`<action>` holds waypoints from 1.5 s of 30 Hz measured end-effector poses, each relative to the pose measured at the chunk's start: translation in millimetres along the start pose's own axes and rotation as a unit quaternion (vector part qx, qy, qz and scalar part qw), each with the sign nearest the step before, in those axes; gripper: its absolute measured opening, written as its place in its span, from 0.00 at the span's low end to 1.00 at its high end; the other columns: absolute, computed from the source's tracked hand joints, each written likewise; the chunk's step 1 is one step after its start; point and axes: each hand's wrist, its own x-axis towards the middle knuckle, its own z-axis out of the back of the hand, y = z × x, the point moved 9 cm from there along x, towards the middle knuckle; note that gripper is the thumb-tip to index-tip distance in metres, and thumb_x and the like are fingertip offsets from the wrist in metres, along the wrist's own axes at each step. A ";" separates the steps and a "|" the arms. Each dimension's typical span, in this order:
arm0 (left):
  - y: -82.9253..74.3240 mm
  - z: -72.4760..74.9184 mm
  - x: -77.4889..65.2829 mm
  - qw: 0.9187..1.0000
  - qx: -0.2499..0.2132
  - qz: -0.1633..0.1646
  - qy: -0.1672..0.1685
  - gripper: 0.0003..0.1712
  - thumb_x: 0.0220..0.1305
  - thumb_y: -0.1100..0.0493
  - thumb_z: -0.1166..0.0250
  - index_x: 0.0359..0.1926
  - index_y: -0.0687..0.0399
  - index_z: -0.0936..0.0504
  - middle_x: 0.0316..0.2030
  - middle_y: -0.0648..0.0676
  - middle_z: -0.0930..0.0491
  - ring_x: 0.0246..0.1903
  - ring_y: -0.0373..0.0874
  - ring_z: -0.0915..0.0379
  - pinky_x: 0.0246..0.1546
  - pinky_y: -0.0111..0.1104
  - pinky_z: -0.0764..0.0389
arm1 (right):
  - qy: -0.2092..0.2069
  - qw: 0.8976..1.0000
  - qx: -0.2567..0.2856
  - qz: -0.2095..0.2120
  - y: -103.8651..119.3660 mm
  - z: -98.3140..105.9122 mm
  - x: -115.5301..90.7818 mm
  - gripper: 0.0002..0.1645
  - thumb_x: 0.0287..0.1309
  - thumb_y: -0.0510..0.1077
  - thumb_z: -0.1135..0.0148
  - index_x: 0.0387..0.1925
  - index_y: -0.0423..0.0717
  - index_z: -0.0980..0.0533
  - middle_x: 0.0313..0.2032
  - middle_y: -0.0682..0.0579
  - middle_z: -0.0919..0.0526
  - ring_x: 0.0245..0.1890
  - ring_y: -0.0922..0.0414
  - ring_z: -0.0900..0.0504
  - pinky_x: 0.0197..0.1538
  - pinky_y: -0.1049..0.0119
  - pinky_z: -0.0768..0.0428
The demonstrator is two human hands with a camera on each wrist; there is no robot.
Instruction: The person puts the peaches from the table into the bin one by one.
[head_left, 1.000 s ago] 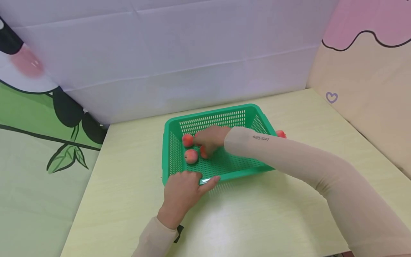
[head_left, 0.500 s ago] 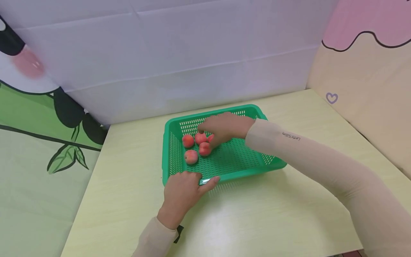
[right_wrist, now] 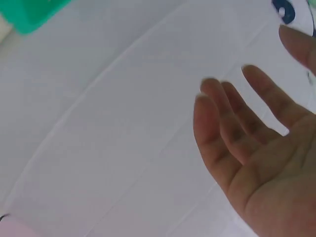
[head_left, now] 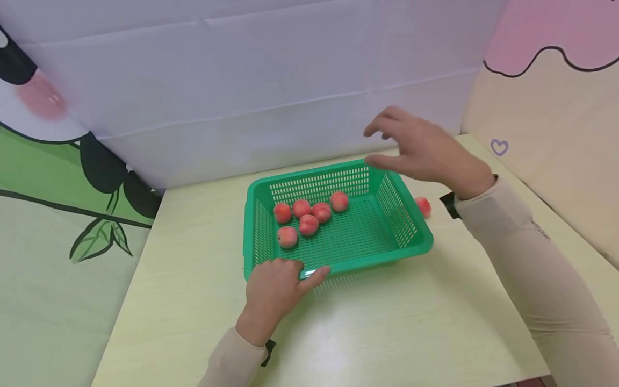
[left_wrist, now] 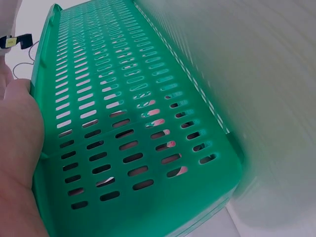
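A green plastic basket (head_left: 372,262) with slotted walls stands on the table, with several red peaches (head_left: 308,225) gathered in its left and back part. My left hand (head_left: 274,290) grips the front rim near the left corner, thumb lying along the rim. From the left wrist view, the basket's slotted outer wall (left_wrist: 113,94) fills much of the picture. My right hand (head_left: 427,148) is raised over the back right corner, fingers spread and loosely bent, nothing in it; the palm is bare in the right wrist view. Another peach (head_left: 423,207) lies outside, right of the basket, partly hidden by its wall.
The pale wooden table (head_left: 193,279) extends around the basket. A white cloth backdrop (head_left: 271,80) rises behind it, with printed panels to the left and right.
My right hand has left the peaches inside the basket, lifting up and right past the back corner, and the peaches there show fully. My left hand has stayed on the rim.
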 end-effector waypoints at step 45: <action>4.9 -2.9 2.2 1.000 0.013 0.003 0.010 0.40 0.67 0.26 0.37 0.11 0.44 0.40 0.11 0.41 0.55 0.08 0.39 0.52 0.12 0.30 0.51 | 0.137 0.983 0.037 -0.113 -175.7 -158.7 -55.9 0.14 0.81 0.44 0.46 0.46 0.42 0.17 0.35 0.49 0.23 0.35 0.52 0.30 0.40 0.55 0.30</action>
